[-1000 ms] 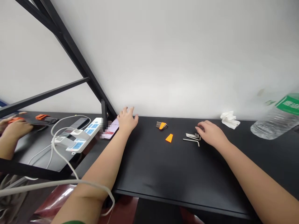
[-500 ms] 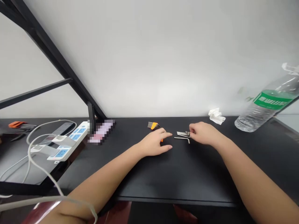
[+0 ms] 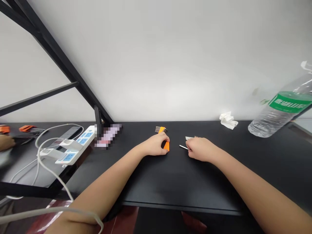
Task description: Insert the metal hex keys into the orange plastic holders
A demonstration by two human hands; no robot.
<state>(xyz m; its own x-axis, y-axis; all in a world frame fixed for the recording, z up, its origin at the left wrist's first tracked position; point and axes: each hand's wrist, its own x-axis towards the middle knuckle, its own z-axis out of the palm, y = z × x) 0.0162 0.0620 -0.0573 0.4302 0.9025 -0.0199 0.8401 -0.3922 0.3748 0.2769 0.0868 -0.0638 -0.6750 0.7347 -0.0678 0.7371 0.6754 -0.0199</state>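
Orange wedge-shaped plastic holder (image 3: 166,147) in the left hand (image 3: 155,145), slim silver metal key (image 3: 183,147) in the right hand (image 3: 202,149).
Flat black tabletop (image 3: 182,182): good brace, rest both wrists there. Left hand pinches the holder between thumb and fingers, mid-table; can't tell if it's lifted clear. Right hand's fingers look closed on one end of the key; palm hides the rest. Orange holder loaded with thin metal keys (image 3: 161,129) sits just beyond the left hand, so don't knock it. Loose silver metal keys (image 3: 190,137) lie partly hidden behind the right hand; I'd single out one cleanly. Key shaft pokes toward the holder: pinch firm, fingertips off the free end.
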